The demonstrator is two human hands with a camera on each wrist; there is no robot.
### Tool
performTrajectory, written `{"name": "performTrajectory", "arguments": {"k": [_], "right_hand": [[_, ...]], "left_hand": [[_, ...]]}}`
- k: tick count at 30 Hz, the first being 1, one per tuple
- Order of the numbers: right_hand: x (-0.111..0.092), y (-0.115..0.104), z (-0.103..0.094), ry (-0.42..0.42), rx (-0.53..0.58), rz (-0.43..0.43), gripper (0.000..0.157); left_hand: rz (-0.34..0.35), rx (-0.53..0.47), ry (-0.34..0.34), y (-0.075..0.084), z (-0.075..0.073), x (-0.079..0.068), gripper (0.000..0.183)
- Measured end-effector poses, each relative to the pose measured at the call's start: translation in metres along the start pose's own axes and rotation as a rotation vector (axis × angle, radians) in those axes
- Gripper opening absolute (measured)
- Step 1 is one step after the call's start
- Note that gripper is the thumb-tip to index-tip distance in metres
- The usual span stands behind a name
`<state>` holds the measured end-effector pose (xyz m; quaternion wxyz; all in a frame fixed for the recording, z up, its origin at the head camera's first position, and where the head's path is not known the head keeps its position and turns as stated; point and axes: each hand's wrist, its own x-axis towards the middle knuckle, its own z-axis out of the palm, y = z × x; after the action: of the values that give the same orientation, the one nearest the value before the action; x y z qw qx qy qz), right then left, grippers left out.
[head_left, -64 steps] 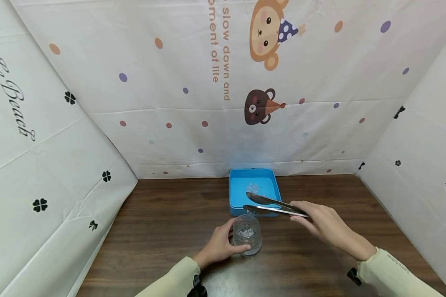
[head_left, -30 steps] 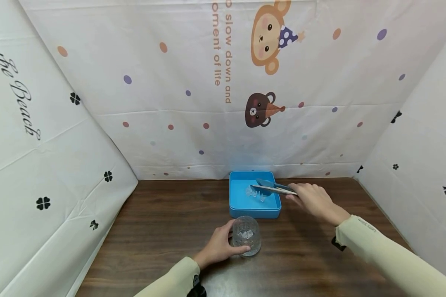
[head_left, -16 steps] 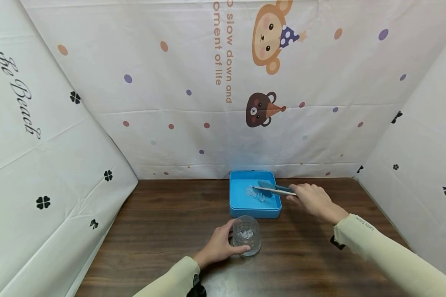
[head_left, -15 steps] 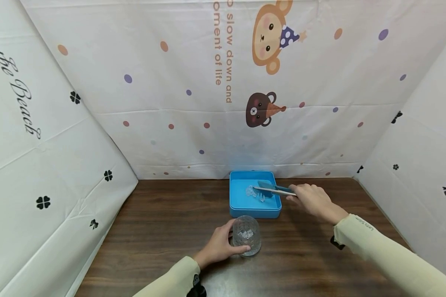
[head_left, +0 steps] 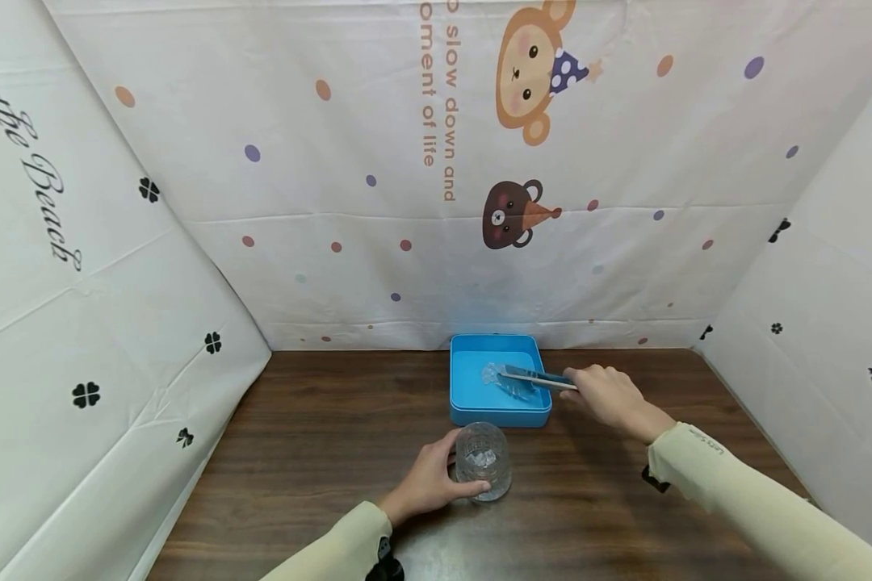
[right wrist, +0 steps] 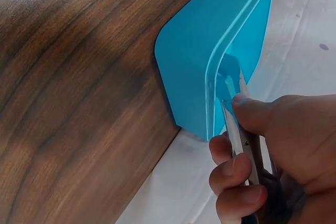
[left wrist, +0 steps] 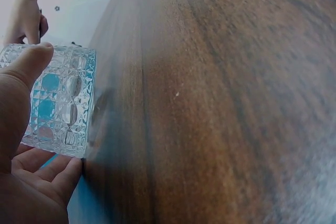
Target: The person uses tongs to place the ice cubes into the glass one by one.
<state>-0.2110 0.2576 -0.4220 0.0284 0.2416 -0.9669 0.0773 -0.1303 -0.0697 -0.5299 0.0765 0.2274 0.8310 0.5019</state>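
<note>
In the head view my left hand (head_left: 430, 482) holds a clear drinking glass (head_left: 484, 466) upright on the table, thumb and fingers around its sides. A few clear, ice-like pieces lie inside. The left wrist view shows the cut-pattern wall of the glass (left wrist: 63, 95) between thumb and fingers. My right hand (head_left: 606, 395) grips metal tongs (head_left: 541, 379), their tips down in a blue square box (head_left: 501, 417) by several clear pieces (head_left: 491, 374). Seen from the right wrist, the thumb and curled fingers squeeze the tongs (right wrist: 233, 129) at the box opening; its wall hides the tips.
The dark wooden table (head_left: 349, 436) carries the box near its back edge, the glass in front of it. White printed cloth (head_left: 378, 274) hangs behind and at both sides.
My right hand has carried the tongs from above the glass back into the box. Over the last half second the tong arms have drawn together and dipped lower. The left hand stays put.
</note>
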Motion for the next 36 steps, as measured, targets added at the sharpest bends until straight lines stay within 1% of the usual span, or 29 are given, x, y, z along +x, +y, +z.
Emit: {"name": "performTrajectory", "arguments": {"k": [11,20,28,36], "right_hand": [[-0.0007,-0.0005,0.0049,0.019,-0.002,-0.005,0.013],[-0.0005,-0.0004,0.0062,0.044,-0.006,-0.032,0.012],[-0.0011,-0.0013,0.0063,0.034,0.001,-0.030,0.012],[-0.0012,-0.0016,0.0079,0.019,0.013,-0.015,0.012]], "left_hand": [[-0.005,-0.003,0.002,0.0005,-0.0003,-0.0005,0.085],[0.006,0.008,0.004,0.0011,-0.0015,0.0001,0.085],[-0.007,0.009,-0.001,0.0016,-0.0014,-0.0001,0.086],[0.000,-0.004,0.000,0.0010,-0.0010,-0.0006,0.085]]}}
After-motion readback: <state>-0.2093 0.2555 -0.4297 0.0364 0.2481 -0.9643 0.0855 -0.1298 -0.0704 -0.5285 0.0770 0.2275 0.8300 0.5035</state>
